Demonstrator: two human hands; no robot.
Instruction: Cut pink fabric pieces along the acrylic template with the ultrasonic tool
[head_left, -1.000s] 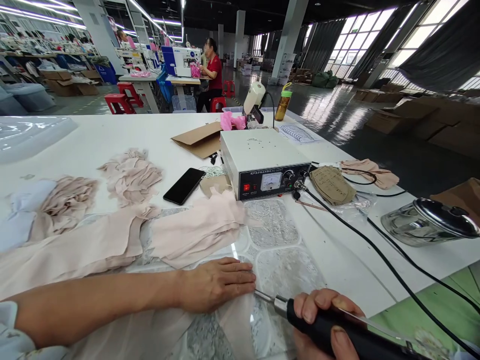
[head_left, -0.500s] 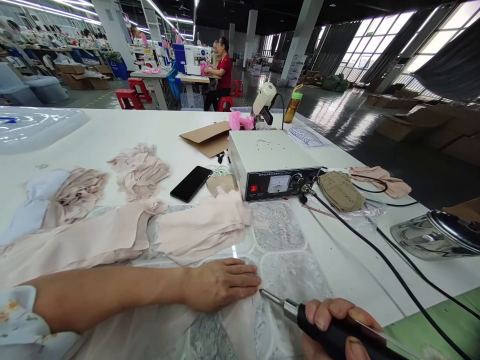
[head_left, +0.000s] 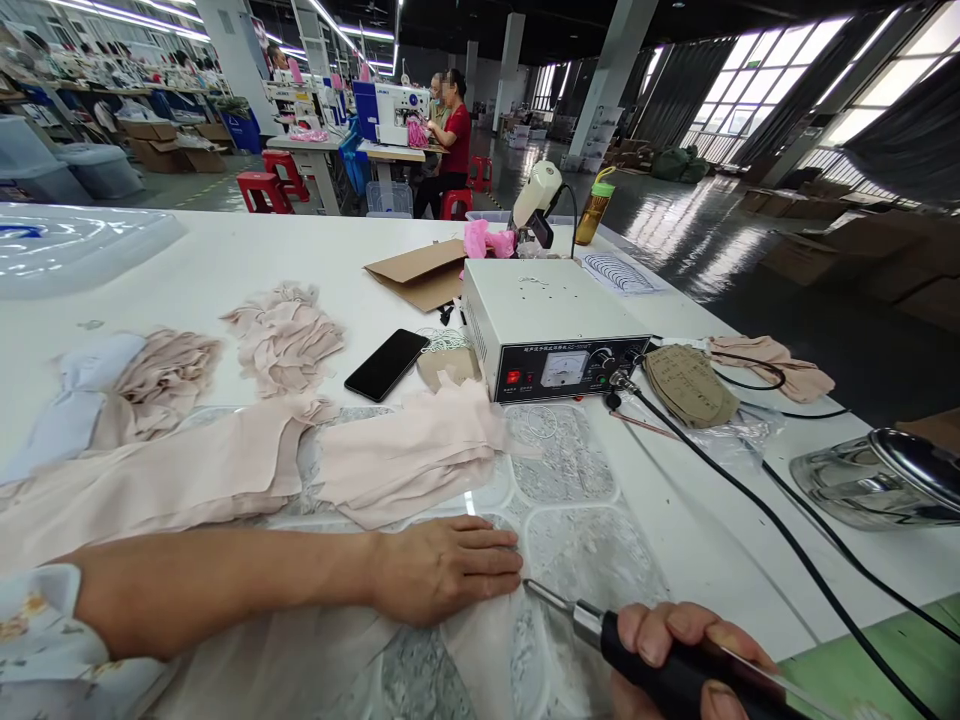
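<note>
On the near side of the counter (head_left: 705,530), cloth (head_left: 292,665) is covered in part by the left hand (head_left: 442,570), its fingers laid flat and close together. By the right hand (head_left: 694,630), fingers wrapped around the handle, the tool (head_left: 630,655) is held at near right, its tip just beside the left fingers. Farther off, a cloth stack (head_left: 409,455) is set before the phone (head_left: 386,365).

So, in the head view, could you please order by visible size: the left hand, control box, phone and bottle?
Largest to smallest:
control box
left hand
phone
bottle
The left hand is nearer the camera, which enlarges it.
</note>
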